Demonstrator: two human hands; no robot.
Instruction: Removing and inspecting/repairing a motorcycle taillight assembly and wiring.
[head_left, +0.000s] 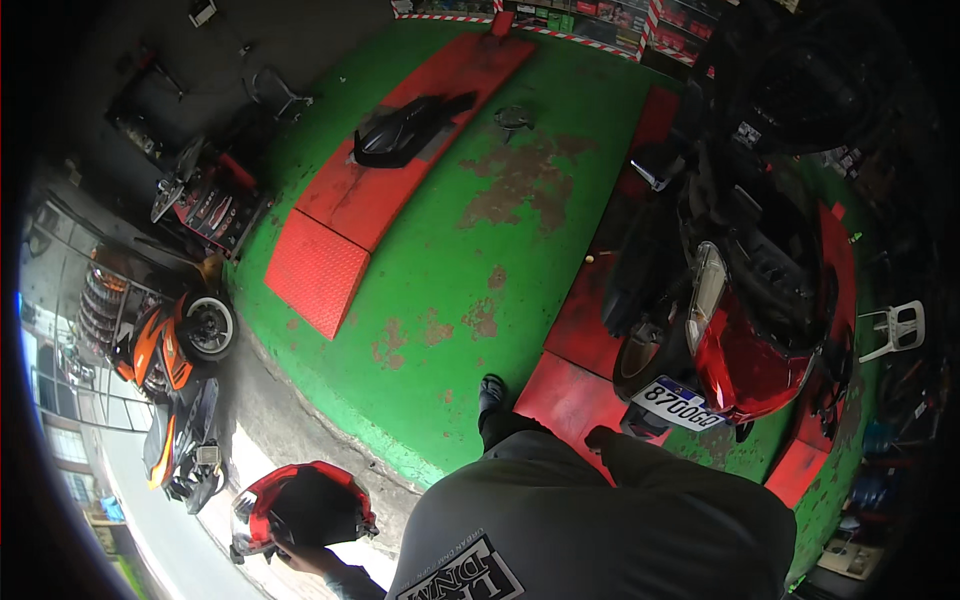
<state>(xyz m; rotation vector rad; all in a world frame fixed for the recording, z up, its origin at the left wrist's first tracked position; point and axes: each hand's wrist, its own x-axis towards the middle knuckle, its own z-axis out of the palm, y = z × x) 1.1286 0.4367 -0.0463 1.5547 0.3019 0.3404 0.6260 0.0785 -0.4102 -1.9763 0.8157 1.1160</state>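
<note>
My left hand (pixel 302 558) is at the lower left, its fingers closed on the lower edge of a red and black shell-like piece (pixel 262 508). This piece has a glossy red outer rim and a dark middle; whether it is a helmet or a motorcycle body panel I cannot tell. It is held up beside me, over the edge of the pale pavement. My right hand does not show. To my right, a red motor scooter (pixel 760 375) with dark bodywork and a number plate stands on a red lift ramp (pixel 575 385).
Another red ramp (pixel 340 225) carries a black body panel (pixel 400 132). A small round dark object (pixel 513 118) lies on the worn green floor (pixel 400 290). Two motorcycles are parked at the left, one orange and black (pixel 165 345). A white plastic chair (pixel 893 330) stands far right.
</note>
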